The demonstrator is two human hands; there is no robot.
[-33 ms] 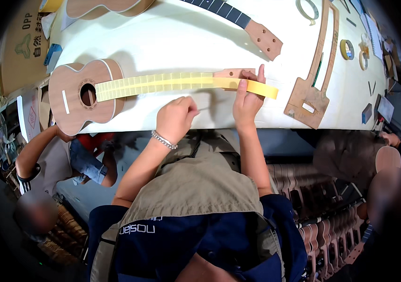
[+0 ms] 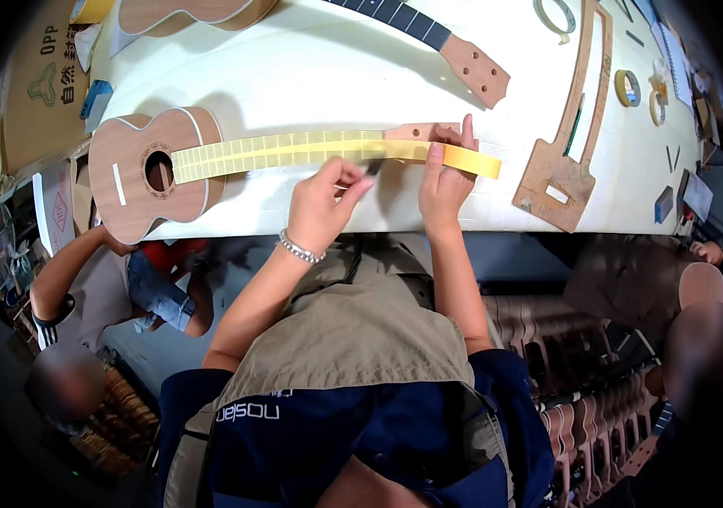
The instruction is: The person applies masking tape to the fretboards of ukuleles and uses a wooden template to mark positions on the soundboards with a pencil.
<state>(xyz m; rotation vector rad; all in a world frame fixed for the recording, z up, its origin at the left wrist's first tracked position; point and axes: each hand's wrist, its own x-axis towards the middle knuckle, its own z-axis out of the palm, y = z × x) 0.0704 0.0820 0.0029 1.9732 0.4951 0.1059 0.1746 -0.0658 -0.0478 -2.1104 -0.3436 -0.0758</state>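
Note:
A small wooden ukulele [image 2: 137,218] lies flat along the table's near edge, its neck pointing right. Yellow masking tape [image 2: 277,152] covers its fretboard in a long strip. My right hand [image 2: 446,195] is closed around a roll of yellow tape [image 2: 482,162] below the headstock [image 2: 412,133], index finger raised. A length of tape runs from that roll to the neck's end. My left hand [image 2: 323,203], wearing a chain bracelet, pinches a small dark flat piece [image 2: 373,168] close under the tape there. Motion blurs that piece, so its exact kind is unclear.
Beyond lies another neck with a dark fretboard [image 2: 387,17]. A wooden template [image 2: 552,178] and tape rolls [image 2: 626,88] are on the right. A cardboard box [image 2: 44,76] stands at the far left. One person [image 2: 82,288] sits left, another [image 2: 696,330] right.
My left hand has moved up and to the right, bringing the dark piece to the tape at the neck's end. The right hand and the ukulele have hardly moved.

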